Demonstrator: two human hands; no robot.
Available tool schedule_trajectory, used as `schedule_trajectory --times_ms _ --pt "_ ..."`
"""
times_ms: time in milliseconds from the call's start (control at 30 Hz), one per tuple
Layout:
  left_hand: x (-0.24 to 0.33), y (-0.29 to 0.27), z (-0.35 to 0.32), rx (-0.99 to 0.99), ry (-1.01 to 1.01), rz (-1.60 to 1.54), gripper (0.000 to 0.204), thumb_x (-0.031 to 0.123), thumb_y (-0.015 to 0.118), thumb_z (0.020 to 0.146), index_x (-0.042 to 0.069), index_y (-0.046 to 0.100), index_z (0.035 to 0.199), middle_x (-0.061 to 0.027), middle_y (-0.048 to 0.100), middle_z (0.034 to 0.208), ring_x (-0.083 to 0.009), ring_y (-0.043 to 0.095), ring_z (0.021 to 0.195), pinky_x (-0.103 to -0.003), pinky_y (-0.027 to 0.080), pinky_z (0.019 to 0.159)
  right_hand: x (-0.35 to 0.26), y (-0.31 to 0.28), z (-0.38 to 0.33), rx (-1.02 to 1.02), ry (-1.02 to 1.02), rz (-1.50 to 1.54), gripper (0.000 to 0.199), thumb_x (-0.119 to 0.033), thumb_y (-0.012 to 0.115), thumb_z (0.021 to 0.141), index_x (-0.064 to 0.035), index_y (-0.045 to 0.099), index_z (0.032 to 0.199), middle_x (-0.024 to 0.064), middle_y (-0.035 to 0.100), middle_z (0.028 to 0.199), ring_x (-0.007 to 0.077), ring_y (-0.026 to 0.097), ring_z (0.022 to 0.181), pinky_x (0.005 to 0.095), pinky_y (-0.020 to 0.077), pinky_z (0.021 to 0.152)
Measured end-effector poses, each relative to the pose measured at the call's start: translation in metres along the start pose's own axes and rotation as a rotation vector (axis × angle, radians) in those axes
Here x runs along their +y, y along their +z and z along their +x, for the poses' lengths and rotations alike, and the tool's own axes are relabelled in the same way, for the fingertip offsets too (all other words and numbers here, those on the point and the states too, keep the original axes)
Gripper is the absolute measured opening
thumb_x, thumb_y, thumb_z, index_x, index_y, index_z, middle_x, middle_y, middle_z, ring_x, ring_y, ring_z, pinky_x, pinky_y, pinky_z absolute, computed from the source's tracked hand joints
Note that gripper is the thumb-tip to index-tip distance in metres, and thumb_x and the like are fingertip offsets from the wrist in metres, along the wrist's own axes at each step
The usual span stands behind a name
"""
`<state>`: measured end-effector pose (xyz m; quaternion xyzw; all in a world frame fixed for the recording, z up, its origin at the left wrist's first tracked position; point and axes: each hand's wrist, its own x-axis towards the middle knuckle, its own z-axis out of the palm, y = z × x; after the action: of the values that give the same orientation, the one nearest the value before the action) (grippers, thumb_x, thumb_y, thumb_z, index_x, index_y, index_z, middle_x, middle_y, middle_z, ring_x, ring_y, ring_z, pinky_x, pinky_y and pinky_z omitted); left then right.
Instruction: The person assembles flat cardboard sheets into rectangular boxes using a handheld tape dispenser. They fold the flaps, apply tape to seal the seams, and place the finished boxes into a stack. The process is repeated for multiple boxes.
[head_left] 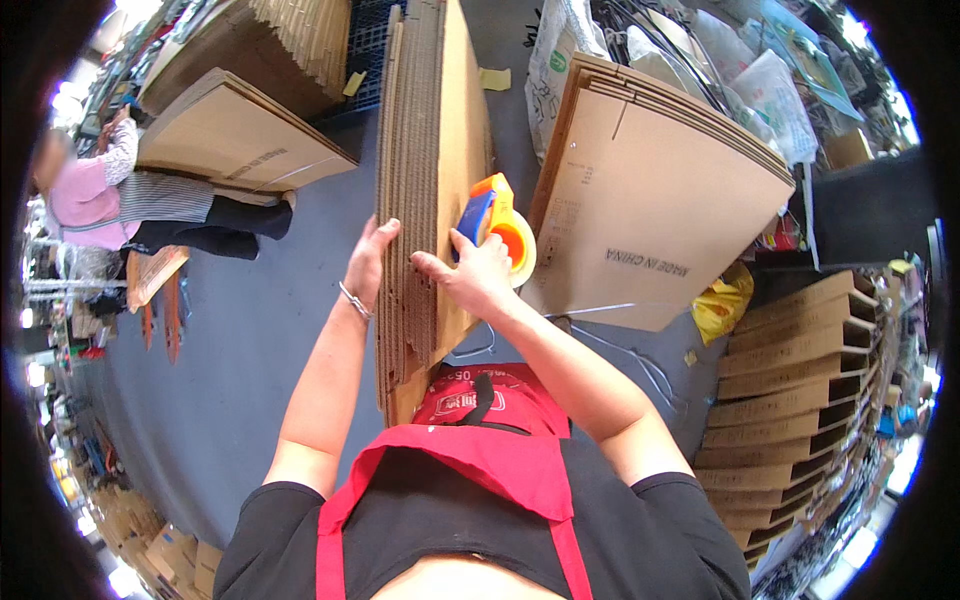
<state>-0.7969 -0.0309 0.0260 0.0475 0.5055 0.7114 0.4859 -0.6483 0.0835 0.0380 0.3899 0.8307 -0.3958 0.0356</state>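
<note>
A thick stack of flat cardboard boxes (408, 130) stands on edge in front of me, its layered edges facing up. My left hand (370, 268) lies against the stack's left side, fingers stretched out, with a bracelet at the wrist. At its right side, my right hand (476, 274) is closed around an orange and blue tape dispenser (497, 190), its thumb reaching toward the layered edges. A roll of tape (522, 258) sits in the dispenser. Part of the handle is hidden by my fingers.
Another flat-box bundle (640, 200) leans at the right. Far right stand several folded cartons (780, 385) in a row. A person in pink (95, 200) is at the left beside a cardboard stack (230, 135). A yellow bag (722, 303) lies on the grey floor (250, 350).
</note>
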Motion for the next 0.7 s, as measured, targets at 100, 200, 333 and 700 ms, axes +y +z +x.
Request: schedule_trajectory --times_ms 100,200,333,700 --pt "0.028 -0.024 -0.006 0.008 0.016 0.016 0.042 0.017 0.051 0.105 0.004 0.045 0.144 -0.0139 0.066 0.122 -0.0229 0.068 0.106 -0.037 0.059 0.091 -0.037 0.023 -0.024 0.033 0.0 0.032 0.101 -0.085 0.058 0.081 -0.0082 0.056 0.147 0.0338 0.048 0.133 0.0466 0.046 0.127 0.0529 0.0378 0.109" --pt "0.021 -0.047 0.0 0.061 0.112 -0.001 0.043 0.014 0.054 0.104 0.003 0.044 0.145 -0.0129 0.065 0.122 -0.0225 0.068 0.107 -0.037 0.059 0.092 -0.061 0.022 -0.052 -0.003 0.02 -0.07 0.101 -0.085 0.061 0.079 -0.0121 0.056 0.148 0.0343 0.047 0.134 0.0489 0.047 0.13 0.052 0.0389 0.111" --pt "0.018 -0.048 0.007 0.048 0.132 0.068 0.05 0.014 0.057 0.105 0.002 0.04 0.15 -0.0104 0.063 0.128 -0.0187 0.063 0.114 -0.032 0.052 0.099 -0.07 0.018 -0.067 0.021 0.073 -0.063 0.1 -0.083 0.066 0.078 -0.0113 0.057 0.147 0.0342 0.048 0.133 0.0485 0.048 0.129 0.0518 0.0399 0.11" --pt "-0.017 0.007 0.041 0.184 0.309 0.271 0.075 0.023 0.064 0.102 0.0 0.022 0.16 -0.0147 0.061 0.126 -0.022 0.061 0.112 -0.034 0.049 0.099 -0.042 -0.015 -0.06 0.211 0.147 -0.219 0.106 -0.091 0.06 0.072 -0.0086 0.066 0.137 0.0298 0.057 0.132 0.0425 0.05 0.131 0.0516 0.0388 0.109"
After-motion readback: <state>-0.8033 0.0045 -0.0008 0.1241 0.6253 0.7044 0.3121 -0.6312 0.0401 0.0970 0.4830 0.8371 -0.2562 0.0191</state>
